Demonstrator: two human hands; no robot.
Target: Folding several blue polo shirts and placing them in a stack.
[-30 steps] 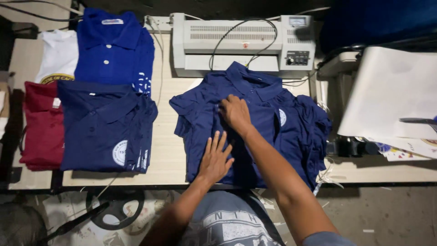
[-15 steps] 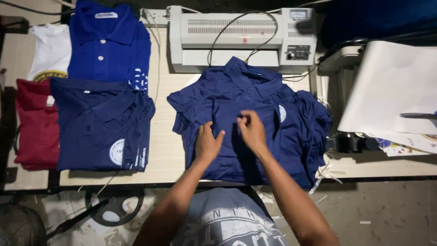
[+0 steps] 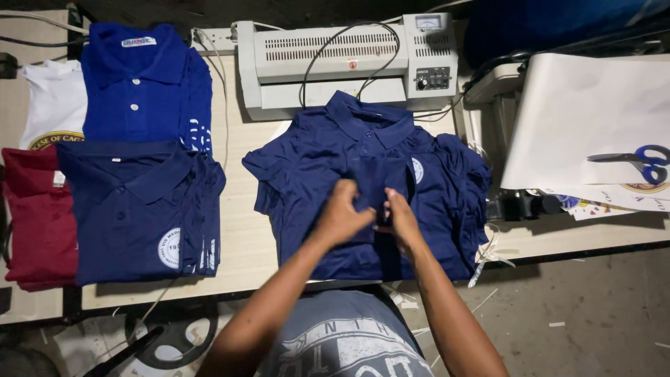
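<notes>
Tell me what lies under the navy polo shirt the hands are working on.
Under the navy polo shirt more navy fabric sticks out at its right edge, on the wooden table. How many garments lie beneath is covered. Both hands pinch its front.

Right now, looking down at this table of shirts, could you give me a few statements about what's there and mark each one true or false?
1. Both hands, the left hand and the right hand, grip a fold of the navy polo shirt. True.
2. The scissors lie on the maroon shirt. False: they lie on the white sheet at the right.
3. A laminating machine sits behind the navy polo shirt. True.
4. The bright blue polo lies under the hands. False: it lies far left.
</notes>
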